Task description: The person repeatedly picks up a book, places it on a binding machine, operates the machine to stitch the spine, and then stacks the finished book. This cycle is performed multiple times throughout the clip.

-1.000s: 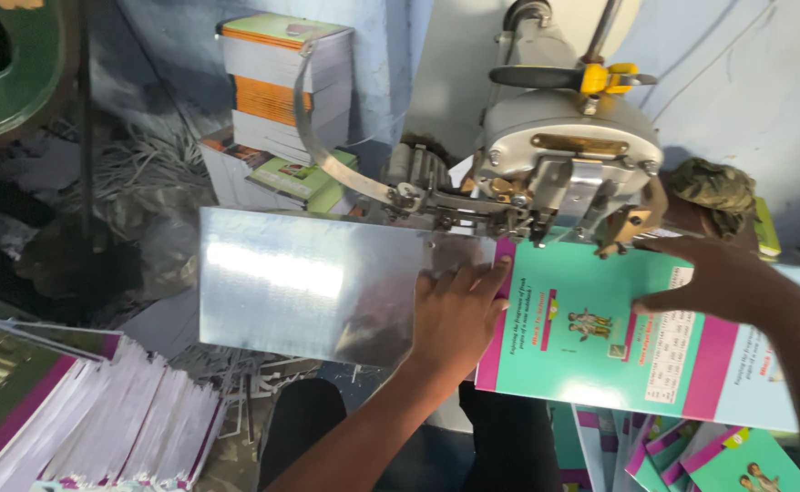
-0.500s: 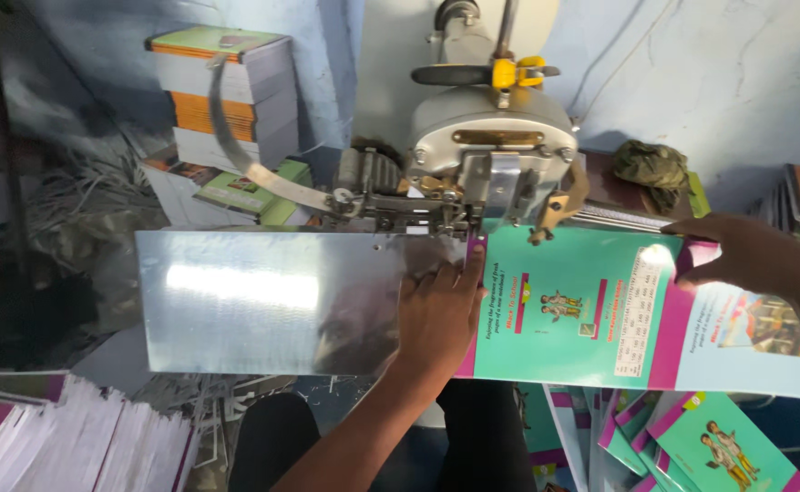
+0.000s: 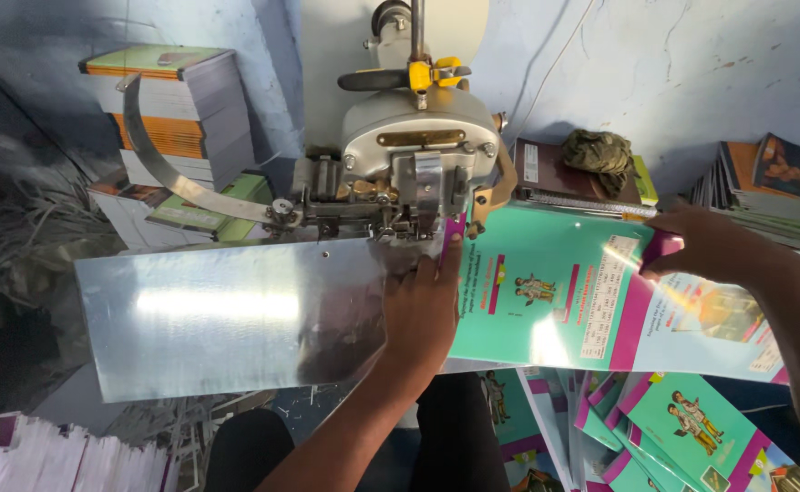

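Note:
A teal and magenta booklet (image 3: 555,301) lies opened flat on the shiny metal table (image 3: 227,314) of a stapling machine (image 3: 414,155). My left hand (image 3: 423,305) presses on the booklet's left edge, fingers reaching under the machine's head. My right hand (image 3: 705,241) grips the booklet's far right top edge near the magenta spine band.
Stacks of books (image 3: 177,109) stand at the back left beside a curved metal strap (image 3: 177,187). More booklets (image 3: 692,428) lie heaped at the lower right, and a white paper pile (image 3: 45,456) at the lower left. A dark cloth (image 3: 600,150) rests on books behind the machine.
The view has shifted, so the machine now sits nearer centre. My hands have slid the booklet's left edge further under the machine's head; my right hand keeps hold of the right end.

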